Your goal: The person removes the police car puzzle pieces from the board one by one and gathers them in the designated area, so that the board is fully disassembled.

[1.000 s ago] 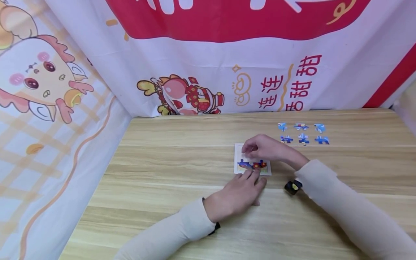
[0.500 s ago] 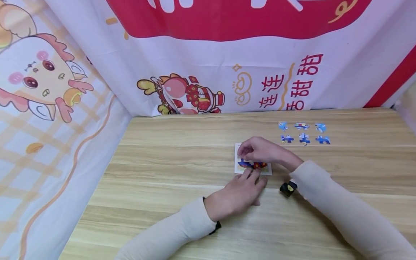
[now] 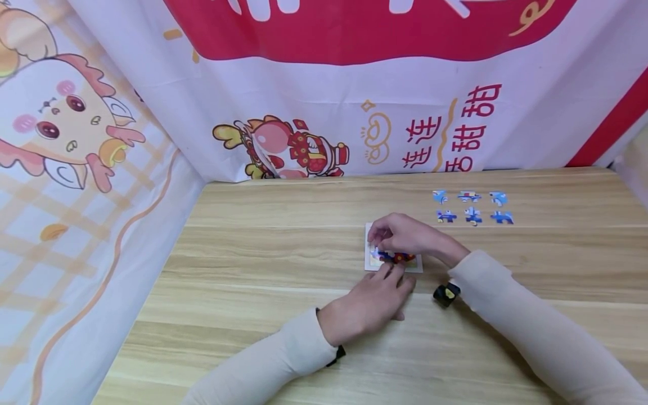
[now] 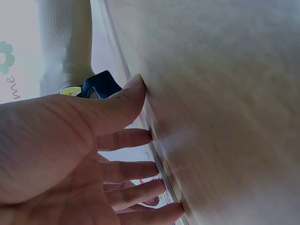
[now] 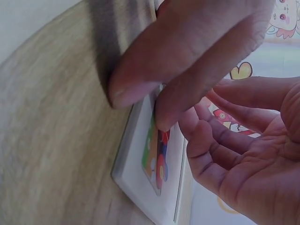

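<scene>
A small white puzzle frame lies flat on the wooden table, with blue and red jigsaw pieces along its near side. My right hand reaches over it from the right. Its curled thumb and fingers pinch the blue puzzle piece at the left of the frame; their tips largely hide it. My left hand rests at the near edge, straight fingertips touching the frame. In the left wrist view the left hand is spread with nothing gripped. The right wrist view shows the right hand close over the frame.
Behind the frame to the right lie several loose puzzle pieces in two rows, among them a blue one. A printed cloth hangs along the table's back edge; another covers the left side. Black wrist devices sit under the sleeves.
My right hand has shifted slightly left and down over the frame, now covering the blue piece's upper part. The left hand stays where it was. The loose pieces have not moved.
</scene>
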The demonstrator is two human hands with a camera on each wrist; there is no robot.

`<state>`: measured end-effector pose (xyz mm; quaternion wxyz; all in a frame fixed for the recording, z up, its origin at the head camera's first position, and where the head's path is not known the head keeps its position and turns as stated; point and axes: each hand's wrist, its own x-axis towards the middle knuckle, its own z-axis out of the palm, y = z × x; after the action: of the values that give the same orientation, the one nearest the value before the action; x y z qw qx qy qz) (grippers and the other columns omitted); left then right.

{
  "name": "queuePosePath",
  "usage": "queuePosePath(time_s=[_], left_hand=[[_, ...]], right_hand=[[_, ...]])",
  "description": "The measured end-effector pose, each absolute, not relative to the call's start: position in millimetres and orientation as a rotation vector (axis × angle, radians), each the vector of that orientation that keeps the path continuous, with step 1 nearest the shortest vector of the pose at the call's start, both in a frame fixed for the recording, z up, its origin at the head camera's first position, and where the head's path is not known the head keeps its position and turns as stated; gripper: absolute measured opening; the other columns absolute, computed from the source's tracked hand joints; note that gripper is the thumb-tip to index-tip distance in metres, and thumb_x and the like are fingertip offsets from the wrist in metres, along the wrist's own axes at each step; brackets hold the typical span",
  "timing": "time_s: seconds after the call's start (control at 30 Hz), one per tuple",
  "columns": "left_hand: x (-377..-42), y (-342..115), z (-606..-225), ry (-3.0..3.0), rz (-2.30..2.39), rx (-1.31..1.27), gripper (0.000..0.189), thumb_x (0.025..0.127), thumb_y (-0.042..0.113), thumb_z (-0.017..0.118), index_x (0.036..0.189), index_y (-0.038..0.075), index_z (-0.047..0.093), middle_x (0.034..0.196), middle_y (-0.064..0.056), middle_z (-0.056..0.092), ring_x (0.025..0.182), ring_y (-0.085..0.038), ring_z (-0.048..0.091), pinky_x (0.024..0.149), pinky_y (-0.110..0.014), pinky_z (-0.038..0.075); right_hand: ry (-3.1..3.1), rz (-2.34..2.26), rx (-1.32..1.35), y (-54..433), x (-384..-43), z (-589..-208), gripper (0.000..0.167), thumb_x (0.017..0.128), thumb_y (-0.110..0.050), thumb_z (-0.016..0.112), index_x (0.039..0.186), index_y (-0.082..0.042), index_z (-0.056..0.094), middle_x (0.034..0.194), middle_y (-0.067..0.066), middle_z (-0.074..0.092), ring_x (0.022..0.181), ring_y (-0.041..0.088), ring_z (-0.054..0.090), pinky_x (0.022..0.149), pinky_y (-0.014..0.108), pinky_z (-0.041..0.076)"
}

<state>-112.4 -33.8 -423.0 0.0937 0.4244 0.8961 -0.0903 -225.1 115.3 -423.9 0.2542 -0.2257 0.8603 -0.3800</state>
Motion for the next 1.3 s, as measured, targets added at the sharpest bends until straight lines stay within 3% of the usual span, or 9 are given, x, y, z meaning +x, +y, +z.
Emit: queuePosePath(time_s=[0.3,0.7,1.3], left_hand=[[-112.0,-33.2,-422.6,2.645,-0.289,1.238,0.063,0.102,0.05,0.06,0.154,0.016,0.044,0.155,-0.007,0.044,0.138,-0.023,0.043,0.107,-0.033,0.053],[-111.8,-34.2,-421.0,2.652,-0.251,1.249,0.061,0.102,0.048,0.061,0.151,0.015,0.047,0.154,-0.006,0.047,0.137,-0.022,0.044,0.105,-0.034,0.054],[-112.3,-34.5,-419.9,2.653,-0.263,1.269,0.059,0.102,0.049,0.06,0.149,0.016,0.049,0.152,-0.006,0.049,0.136,-0.022,0.047,0.103,-0.034,0.055]], right_hand=[[2.325,-1.046,-0.605,114.9,-224.8,-425.2,0.022,0.093,0.008,0.061,0.105,-0.005,0.074,0.099,0.009,0.072,0.094,0.021,0.065,0.087,0.034,0.053],[2.341,-1.033,-0.703,112.8,-225.8,-431.8,0.023,0.092,0.008,0.062,0.099,-0.006,0.078,0.094,0.007,0.07,0.081,0.016,0.062,0.078,0.03,0.051],[2.289,-1.068,-0.616,114.4,-223.4,-429.4,0.025,0.095,0.008,0.062,0.102,-0.008,0.08,0.094,0.006,0.075,0.084,0.019,0.065,0.082,0.031,0.051]])
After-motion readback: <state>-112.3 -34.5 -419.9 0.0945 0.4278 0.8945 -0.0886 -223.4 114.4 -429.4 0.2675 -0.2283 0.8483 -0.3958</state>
